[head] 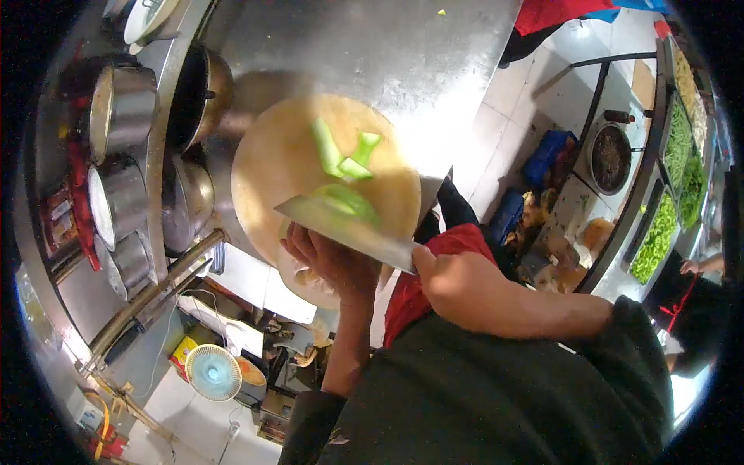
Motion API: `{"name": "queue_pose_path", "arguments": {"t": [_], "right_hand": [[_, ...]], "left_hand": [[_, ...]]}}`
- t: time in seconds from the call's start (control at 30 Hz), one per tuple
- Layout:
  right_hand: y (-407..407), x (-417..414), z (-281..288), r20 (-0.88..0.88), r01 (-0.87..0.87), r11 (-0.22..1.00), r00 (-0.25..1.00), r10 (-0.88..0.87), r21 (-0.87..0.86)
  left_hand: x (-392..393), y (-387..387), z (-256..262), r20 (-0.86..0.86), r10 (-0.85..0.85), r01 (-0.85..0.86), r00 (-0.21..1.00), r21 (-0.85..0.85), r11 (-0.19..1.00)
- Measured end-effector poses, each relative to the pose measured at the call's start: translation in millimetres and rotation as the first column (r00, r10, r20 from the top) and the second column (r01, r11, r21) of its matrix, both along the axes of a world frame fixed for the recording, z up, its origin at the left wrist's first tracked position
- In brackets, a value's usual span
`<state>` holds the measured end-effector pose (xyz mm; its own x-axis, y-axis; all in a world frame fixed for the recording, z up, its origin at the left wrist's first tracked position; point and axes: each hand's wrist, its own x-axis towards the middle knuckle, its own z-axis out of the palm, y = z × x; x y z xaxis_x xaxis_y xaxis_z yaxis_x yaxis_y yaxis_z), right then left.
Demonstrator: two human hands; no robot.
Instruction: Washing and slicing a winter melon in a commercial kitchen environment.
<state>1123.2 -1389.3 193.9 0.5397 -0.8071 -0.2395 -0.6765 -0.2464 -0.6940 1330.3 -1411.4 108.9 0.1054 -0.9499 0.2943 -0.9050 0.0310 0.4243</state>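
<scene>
My right hand (459, 285) grips a broad kitchen cleaver (343, 226), its blade slightly blurred and slanting across the near part of a round wooden chopping board (267, 157). Just beyond the blade lies a larger pale green vegetable piece (354, 200), partly covered by it. My left hand (337, 258) is on the near side of the blade, at the board's edge, with its fingertips beside the steel. Whether it holds anything is hidden. Several cut strips of green vegetable (328, 152) rest farther up the board.
The board stands on a stainless steel table (360, 52). Metal pots (131, 110) and a wok (215, 99) line the left shelving. Below the board is a round container (319, 296) with scraps. A fan (213, 372) stands lower left. At right are trays of cut greens (657, 238) and another person's hand (691, 266).
</scene>
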Motion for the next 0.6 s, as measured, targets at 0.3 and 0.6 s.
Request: {"name": "queue_pose_path", "arguments": {"t": [0.3,0.6], "right_hand": [[-15.3,20.2,-14.6,-0.063,0.025,0.996,0.998,-0.02,0.082],[-51.0,34.5,-54.7,0.092,0.002,0.998,0.996,-0.008,0.06]], "left_hand": [[2.0,-5.3,1.4,0.016,-0.039,0.039,0.999,0.038,0.999],[-5.1,-8.9,0.5,-0.049,0.003,-0.002,0.999,0.008,1.0]]}}
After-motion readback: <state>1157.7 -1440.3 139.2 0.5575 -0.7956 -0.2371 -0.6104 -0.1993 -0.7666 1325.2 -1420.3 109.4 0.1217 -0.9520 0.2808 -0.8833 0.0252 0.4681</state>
